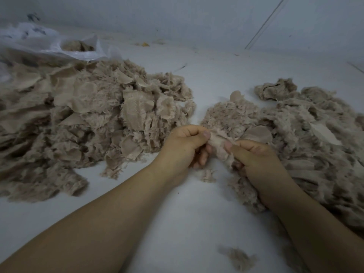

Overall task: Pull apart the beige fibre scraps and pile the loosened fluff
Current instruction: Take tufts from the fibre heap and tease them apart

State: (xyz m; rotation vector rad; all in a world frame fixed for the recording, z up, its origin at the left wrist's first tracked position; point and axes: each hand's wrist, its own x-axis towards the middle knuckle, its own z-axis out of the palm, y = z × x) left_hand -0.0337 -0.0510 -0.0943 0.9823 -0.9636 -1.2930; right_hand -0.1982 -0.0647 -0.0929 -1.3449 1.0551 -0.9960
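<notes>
Both forearms reach in; left hand (pixel 183 146) and right hand (pixel 254 156) pinch one scrap (pixel 217 139) stretched crosswise between them, apparently taut.

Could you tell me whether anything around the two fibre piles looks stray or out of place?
A small tuft lies alone on the white surface, apart from both piles. A yellowish scrap sits far back, the only non-beige bit.
</notes>
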